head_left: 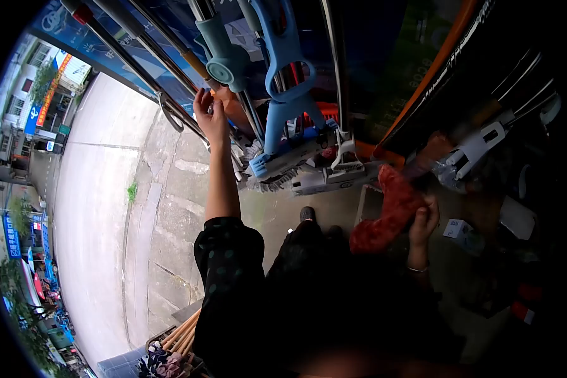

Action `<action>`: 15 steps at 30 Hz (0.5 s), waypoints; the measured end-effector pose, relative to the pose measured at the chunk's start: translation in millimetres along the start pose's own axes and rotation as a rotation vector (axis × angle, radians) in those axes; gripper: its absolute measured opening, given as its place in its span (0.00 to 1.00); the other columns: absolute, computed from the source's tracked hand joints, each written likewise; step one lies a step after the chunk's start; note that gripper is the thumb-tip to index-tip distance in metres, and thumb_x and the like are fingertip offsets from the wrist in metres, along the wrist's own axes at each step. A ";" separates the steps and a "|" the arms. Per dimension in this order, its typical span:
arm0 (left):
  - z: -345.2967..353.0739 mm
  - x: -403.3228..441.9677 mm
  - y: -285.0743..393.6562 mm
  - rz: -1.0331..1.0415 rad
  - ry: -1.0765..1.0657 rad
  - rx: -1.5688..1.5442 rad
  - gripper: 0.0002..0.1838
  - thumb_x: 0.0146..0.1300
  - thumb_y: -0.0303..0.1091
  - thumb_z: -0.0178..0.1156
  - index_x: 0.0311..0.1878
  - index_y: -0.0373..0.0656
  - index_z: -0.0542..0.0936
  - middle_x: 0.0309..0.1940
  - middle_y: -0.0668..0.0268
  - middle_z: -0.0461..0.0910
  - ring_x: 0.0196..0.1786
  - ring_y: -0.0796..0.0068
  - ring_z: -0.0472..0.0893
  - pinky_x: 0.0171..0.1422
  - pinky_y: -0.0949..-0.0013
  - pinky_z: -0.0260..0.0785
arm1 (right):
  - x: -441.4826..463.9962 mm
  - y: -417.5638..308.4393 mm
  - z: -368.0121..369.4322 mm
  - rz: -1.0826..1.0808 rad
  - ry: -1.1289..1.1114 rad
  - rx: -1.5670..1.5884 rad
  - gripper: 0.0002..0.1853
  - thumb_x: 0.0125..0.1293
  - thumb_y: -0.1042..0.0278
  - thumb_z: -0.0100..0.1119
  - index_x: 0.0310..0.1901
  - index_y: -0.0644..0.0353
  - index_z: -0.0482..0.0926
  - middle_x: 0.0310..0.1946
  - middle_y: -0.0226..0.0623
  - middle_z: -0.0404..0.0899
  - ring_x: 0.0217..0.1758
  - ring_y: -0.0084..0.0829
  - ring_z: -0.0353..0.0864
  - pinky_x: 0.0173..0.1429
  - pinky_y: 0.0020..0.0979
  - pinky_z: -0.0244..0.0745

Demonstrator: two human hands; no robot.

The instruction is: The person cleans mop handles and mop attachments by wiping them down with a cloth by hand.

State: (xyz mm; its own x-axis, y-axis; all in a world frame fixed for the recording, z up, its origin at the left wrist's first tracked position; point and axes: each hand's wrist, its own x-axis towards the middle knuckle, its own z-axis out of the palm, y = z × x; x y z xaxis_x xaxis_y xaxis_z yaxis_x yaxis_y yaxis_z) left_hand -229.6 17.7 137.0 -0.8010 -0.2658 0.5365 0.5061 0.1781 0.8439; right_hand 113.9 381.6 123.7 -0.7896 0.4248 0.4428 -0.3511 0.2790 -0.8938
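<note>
My left hand (213, 118) is raised among upright mop and broom poles. Its fingers are bent a little and the thumb stands apart; whether a fingertip touches a pole is unclear. Just beyond it is an orange piece (232, 106), and to its right a mop pole with a pale blue-green joint (228, 66). A light blue plastic mop frame (283, 94) stands further right. Low on the right, my right hand (424, 217) is closed on a red, fuzzy-looking cloth (389, 211), which hangs down to the left.
Flat mop heads and brushes (324, 170) sit at the foot of the poles. Dim packaged goods (466, 233) lie on the right. Wooden sticks (179, 337) stand in a bundle at lower left. A pale paved street (101, 189) runs along the left.
</note>
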 end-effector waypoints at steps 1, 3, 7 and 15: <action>1.3 18.9 -10.4 -0.017 0.005 0.015 0.32 0.57 0.28 0.58 0.65 0.36 0.58 0.58 0.50 0.66 0.61 0.62 0.67 0.62 0.67 0.62 | -0.2 -2.4 6.9 0.015 -0.088 0.035 0.22 0.65 0.46 0.52 0.31 0.60 0.64 0.26 0.26 0.61 0.32 0.19 0.60 0.39 0.23 0.58; -2.1 59.9 -39.1 0.010 -0.014 0.135 0.38 0.54 0.30 0.61 0.67 0.36 0.54 0.61 0.47 0.62 0.65 0.59 0.63 0.64 0.66 0.60 | 0.3 -7.0 22.5 -0.063 -0.189 0.141 0.16 0.66 0.56 0.53 0.30 0.60 0.65 0.26 0.26 0.60 0.29 0.19 0.58 0.37 0.22 0.57; 1.9 102.9 -50.6 -0.275 -0.258 0.065 0.28 0.54 0.33 0.63 0.56 0.34 0.65 0.43 0.57 0.74 0.45 0.69 0.75 0.47 0.69 0.68 | -0.8 -17.4 54.3 -0.021 -0.252 0.171 0.15 0.66 0.58 0.54 0.30 0.60 0.65 0.25 0.27 0.62 0.29 0.19 0.59 0.36 0.23 0.59; -30.5 80.7 -70.5 -0.192 -0.396 -0.008 0.10 0.59 0.29 0.53 0.42 0.37 0.70 0.30 0.66 0.74 0.32 0.77 0.73 0.36 0.74 0.67 | 1.6 -19.0 150.5 0.107 -0.497 0.327 0.17 0.62 0.57 0.59 0.29 0.62 0.68 0.25 0.30 0.67 0.29 0.23 0.64 0.37 0.25 0.62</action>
State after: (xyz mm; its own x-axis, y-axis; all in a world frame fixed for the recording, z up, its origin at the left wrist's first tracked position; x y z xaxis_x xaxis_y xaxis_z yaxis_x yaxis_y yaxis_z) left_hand -320.2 -45.2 121.1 -0.9408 0.0902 0.3267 0.3372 0.1532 0.9289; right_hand 43.5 247.4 130.7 -0.9420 -0.0391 0.3334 -0.3311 -0.0556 -0.9420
